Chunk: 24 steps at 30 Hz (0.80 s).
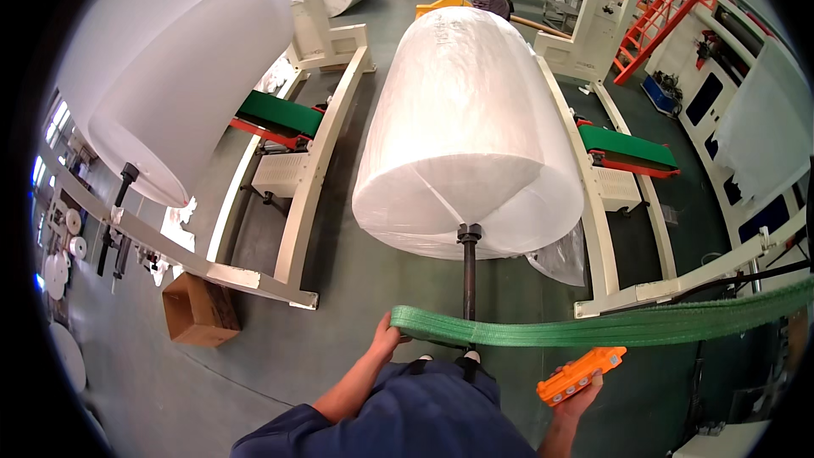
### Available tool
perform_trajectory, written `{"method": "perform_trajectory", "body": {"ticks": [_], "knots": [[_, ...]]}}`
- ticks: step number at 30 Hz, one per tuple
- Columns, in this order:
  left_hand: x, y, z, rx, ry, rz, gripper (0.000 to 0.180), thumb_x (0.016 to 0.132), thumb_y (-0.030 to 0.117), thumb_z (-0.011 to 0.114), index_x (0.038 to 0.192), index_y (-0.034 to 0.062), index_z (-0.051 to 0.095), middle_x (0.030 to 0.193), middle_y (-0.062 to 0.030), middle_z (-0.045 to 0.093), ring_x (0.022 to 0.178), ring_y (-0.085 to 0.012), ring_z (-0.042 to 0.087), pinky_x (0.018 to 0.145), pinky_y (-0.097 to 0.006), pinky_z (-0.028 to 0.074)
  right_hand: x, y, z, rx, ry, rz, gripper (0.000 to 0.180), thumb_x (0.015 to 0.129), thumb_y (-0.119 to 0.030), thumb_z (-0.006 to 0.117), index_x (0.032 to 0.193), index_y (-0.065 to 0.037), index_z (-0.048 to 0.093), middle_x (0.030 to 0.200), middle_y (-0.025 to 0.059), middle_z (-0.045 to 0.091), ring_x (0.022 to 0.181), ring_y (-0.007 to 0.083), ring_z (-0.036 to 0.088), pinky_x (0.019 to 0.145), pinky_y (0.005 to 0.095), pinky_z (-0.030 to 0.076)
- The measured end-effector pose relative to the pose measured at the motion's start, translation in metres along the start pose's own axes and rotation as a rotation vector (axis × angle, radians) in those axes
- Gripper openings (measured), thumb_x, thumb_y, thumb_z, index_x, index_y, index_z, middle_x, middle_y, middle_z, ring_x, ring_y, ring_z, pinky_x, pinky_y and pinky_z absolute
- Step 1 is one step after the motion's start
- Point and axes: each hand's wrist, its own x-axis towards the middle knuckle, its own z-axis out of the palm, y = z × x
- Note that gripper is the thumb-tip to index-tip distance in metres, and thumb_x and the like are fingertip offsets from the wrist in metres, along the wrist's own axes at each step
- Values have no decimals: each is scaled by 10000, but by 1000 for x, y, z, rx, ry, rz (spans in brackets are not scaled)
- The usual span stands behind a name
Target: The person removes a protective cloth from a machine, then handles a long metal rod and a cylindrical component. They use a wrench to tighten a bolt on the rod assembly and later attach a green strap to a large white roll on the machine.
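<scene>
Nearest me, left hand [388, 332] grasps the end of the green lifting strap [593, 326], just left of the steel shaft [469, 276]; the strap runs rightward across it. Right hand [581, 394], further right, clenches an orange pendant controller [581, 376].

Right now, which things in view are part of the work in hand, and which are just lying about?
In hand:
- green lifting strap, left hand
- orange control pendant, right hand
- wrapped white roll on its black shaft

Lying about:
- cardboard box
- second white roll
- orange steps
</scene>
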Motion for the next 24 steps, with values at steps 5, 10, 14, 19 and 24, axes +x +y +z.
{"method": "perform_trajectory", "body": {"ticks": [5, 10, 14, 19, 24], "knots": [[13, -10, -3, -17, 1, 6, 511, 906, 57, 386, 1412, 19, 329, 1313, -151, 506, 1149, -297, 560, 883, -443, 542, -43, 2, -9, 35, 88, 67, 490, 899, -493, 438, 1179, -93, 485, 827, 113, 598, 674, 271, 605, 601, 428, 513], [-1, 3, 8, 20, -20, 18, 479, 905, 63, 387, 1383, 36, 367, 1302, -132, 515, 1127, -291, 566, 861, -448, 543, -66, 3, -20, 30, 88, 52, 499, 895, -495, 430, 1187, -94, 477, 826, 109, 594, 672, 274, 600, 596, 436, 506], [-5, 2, 12, -9, 34, 28, 410, 911, 83, 404, 1320, 73, 430, 1229, -111, 562, 1084, -266, 581, 832, -444, 544, -81, -4, -19, 65, 109, 52, 463, 889, -493, 460, 1137, -104, 504, 799, 101, 607, 660, 267, 606, 580, 424, 511], [-10, 6, 19, 10, 59, 37, 382, 935, 141, 418, 1314, 97, 442, 1182, -97, 592, 1045, -244, 600, 807, -429, 547, -89, -14, -27, 36, 96, 16, 448, 901, -480, 456, 1134, -100, 502, 798, 103, 605, 657, 265, 605, 576, 423, 511], [-17, 9, 26, 6, 103, 58, 373, 955, 186, 416, 1317, 98, 440, 1173, -95, 595, 1018, -239, 610, 786, -426, 551, -92, -25, -43, 53, 106, 41, 459, 901, -479, 450, 1144, -93, 495, 796, 110, 603, 657, 266, 606, 567, 419, 511]]}}
